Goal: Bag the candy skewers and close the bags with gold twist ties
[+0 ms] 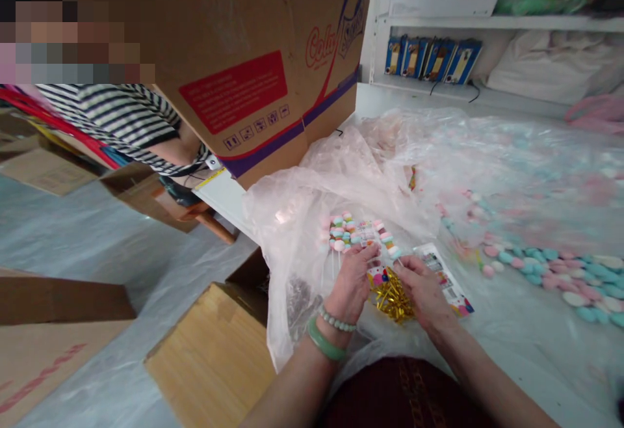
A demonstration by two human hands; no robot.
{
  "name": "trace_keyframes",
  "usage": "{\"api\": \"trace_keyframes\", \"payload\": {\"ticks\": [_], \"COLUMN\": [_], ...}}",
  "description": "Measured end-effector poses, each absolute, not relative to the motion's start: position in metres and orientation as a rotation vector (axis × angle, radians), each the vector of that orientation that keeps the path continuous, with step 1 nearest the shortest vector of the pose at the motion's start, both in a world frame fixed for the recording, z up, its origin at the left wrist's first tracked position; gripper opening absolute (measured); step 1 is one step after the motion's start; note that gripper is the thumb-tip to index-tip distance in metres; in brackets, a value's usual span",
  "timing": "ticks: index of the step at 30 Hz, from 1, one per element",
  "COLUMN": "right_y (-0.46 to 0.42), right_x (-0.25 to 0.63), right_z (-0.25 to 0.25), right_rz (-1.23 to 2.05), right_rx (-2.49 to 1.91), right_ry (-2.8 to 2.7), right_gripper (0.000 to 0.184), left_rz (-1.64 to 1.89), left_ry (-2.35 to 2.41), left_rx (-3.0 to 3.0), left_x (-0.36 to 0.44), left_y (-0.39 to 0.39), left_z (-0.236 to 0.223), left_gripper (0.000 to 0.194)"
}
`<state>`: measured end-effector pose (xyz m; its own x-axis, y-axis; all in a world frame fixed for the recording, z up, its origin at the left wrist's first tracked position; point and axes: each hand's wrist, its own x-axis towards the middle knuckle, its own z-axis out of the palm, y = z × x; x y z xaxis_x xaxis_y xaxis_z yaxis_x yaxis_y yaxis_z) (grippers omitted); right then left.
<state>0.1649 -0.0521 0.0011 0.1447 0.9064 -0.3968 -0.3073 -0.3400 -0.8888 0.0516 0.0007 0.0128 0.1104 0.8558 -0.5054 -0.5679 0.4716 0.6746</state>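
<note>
My right hand [422, 285] is closed on the thin stick of a marshmallow skewer [386, 239], whose pink, white, blue and brownish pieces point up and away. Close beside it, my left hand [351, 278] pinches a small clear printed bag [365, 231]. How far the skewer and the bag overlap is unclear. Left of the bag, several more marshmallow skewers [342, 231] lie together, their white sticks toward me. Below my fingers is a bunch of gold twist ties [394, 299]. Flat printed packaging [441, 275] lies to the right, partly behind my right hand.
Loose pink, blue and white marshmallows [560, 268] spread at right, partly under clear plastic sheeting [511, 155]. A large cardboard box [244, 44] stands at the table's far left. Behind are white shelves [536, 23]. A person in a striped top [117, 116] sits left; an open carton [219, 350] stands below.
</note>
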Motion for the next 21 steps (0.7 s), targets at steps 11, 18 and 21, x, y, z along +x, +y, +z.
{"api": "trace_keyframes", "payload": {"ticks": [11,18,21], "right_y": [-0.036,-0.025,-0.029], "right_x": [0.175,0.189,0.179], "right_z": [-0.006,0.008,0.009], "right_rz": [1.494,1.399,1.409], "right_rx": [-1.434,-1.451,-1.386], "right_ry": [-0.655,-0.709,-0.714], "right_gripper": [0.018,0.021,0.02], "left_rz": [1.031,1.01,1.121], "left_ry": [0.95,1.09,1.148], "left_rx": [0.361,0.635,0.614], "left_x": [0.063,0.048,0.05], "left_y": [-0.002,-0.001,0.0], "left_z": [-0.004,-0.001,-0.001], "left_gripper": [0.023,0.022,0.02]}}
